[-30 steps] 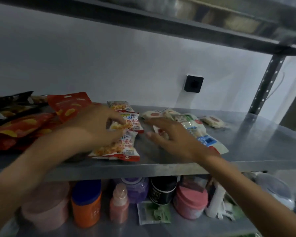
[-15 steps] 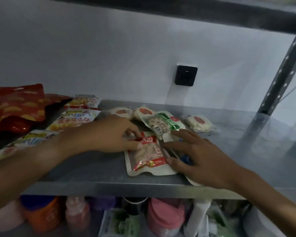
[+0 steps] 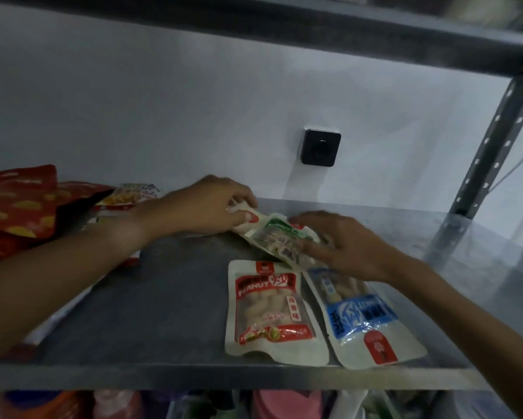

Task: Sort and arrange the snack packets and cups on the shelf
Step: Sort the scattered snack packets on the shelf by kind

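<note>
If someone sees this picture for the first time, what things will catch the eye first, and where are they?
Two peanut packets lie side by side at the front of the metal shelf: the red peanut packet and, to its right, the blue peanut packet. Behind them, the left hand holds a small white packet, and the right hand rests on the green packet. Red chip bags are piled at the far left.

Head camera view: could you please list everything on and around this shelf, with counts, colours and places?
Shelf: one, grey metal, holds the packets.
Peanut packet: one, red and white, front centre.
Blue packet: one, blue and white, beside it on the right.
Green packet: one, green and white, behind them.
Small packets: count unclear, white with red spot, rear centre.
Chip bags: several, red, far left.
Socket: one, black, on wall.
Containers: several, blurred, below.
Left hand: holds a small packet.
Right hand: fingers on green packet.
</note>
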